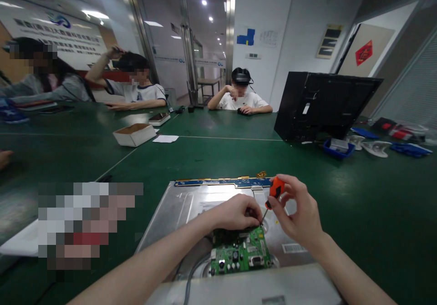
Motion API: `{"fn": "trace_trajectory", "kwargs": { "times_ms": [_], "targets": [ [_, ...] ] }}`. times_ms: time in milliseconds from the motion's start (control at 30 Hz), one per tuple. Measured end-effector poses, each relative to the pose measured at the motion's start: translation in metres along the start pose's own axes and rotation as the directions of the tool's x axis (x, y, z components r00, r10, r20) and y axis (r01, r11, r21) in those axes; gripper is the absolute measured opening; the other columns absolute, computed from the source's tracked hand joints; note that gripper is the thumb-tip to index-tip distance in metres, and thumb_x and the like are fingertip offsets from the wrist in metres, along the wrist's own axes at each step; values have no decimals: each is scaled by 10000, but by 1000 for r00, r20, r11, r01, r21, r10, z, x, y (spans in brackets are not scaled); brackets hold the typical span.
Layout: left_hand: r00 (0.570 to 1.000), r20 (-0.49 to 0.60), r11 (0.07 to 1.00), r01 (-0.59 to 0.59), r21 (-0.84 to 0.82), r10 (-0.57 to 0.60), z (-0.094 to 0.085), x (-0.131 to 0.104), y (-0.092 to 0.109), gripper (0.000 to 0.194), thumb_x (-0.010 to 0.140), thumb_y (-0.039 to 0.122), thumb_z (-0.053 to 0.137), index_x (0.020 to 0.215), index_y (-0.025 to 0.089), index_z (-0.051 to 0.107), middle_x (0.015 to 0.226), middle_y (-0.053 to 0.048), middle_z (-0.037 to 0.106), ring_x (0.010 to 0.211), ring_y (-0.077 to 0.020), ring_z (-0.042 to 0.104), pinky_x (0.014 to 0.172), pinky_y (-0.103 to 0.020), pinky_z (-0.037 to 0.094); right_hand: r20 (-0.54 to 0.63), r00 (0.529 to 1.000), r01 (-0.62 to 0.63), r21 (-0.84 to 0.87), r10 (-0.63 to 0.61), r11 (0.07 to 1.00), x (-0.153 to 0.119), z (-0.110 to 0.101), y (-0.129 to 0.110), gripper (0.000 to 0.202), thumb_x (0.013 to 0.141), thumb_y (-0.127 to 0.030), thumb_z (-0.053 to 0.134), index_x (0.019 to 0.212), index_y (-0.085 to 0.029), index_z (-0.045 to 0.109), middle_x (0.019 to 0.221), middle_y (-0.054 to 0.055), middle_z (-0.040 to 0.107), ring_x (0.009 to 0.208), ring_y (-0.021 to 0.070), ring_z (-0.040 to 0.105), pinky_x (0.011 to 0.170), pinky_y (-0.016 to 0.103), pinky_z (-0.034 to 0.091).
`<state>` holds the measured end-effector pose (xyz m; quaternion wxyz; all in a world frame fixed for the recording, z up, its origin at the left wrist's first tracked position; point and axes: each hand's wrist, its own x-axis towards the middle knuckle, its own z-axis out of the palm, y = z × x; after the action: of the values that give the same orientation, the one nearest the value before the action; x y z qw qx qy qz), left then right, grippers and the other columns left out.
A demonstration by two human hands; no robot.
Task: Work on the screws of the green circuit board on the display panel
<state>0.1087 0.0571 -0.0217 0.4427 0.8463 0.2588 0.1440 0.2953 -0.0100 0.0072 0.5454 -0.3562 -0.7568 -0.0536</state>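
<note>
A metal panel [191, 205] lies on the green table, with a blue circuit strip [218, 183] along its far edge. On the panel sits a green circuit board [239, 252]. My right hand [300, 209] grips an orange and black screwdriver [276, 187], its shaft slanting down to the board's far right corner. Beside the screwdriver's tip, my left hand [237, 211] rests over the board's far edge with its fingers curled together; whatever is between them is hidden. A grey cable [193, 273] runs at the board's left.
A black monitor [324, 107] stands at the back right, near a blue tray [339, 147]. A white box [134, 134] and a paper [165, 139] lie at the back left. Several people sit around the table.
</note>
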Motion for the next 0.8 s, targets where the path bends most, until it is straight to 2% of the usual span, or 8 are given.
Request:
{"fn": "trace_trajectory", "kwargs": {
  "times_ms": [167,400,600,800],
  "targets": [
    [1000,8,1000,2,16,-2,-1,1,0,99,785,99,712,822,159,782,795,-11,730,732,-155,628,687,-225,471,-70,997,-31,-2,31,1000,-6,3,5,394,949,-224,678,1279,-245,464,951,34,683,547,120,630,457,225,542],
    [1000,11,999,4,34,-5,-2,1,-1,117,787,108,714,851,168,792,813,-10,736,734,-161,625,704,-235,477,-23,999,-42,25,42,999,-3,2,3,390,968,-197,606,1310,-246,427,966,51,713,587,134,656,513,245,557],
    [1000,11,1000,2,27,-3,-2,1,0,86,789,99,718,803,166,769,799,-5,719,732,-159,621,706,-238,467,14,1000,-15,-28,16,999,0,-1,0,372,988,-197,584,1327,-255,442,862,-3,668,534,117,609,459,217,527],
    [1000,5,1000,-2,14,2,-1,0,1,95,781,80,703,780,167,742,748,14,686,695,-144,597,674,-226,453,17,999,27,4,-27,1000,4,-1,-1,408,997,-148,565,1380,-268,494,998,35,652,620,111,616,457,206,528]
  ]
}}
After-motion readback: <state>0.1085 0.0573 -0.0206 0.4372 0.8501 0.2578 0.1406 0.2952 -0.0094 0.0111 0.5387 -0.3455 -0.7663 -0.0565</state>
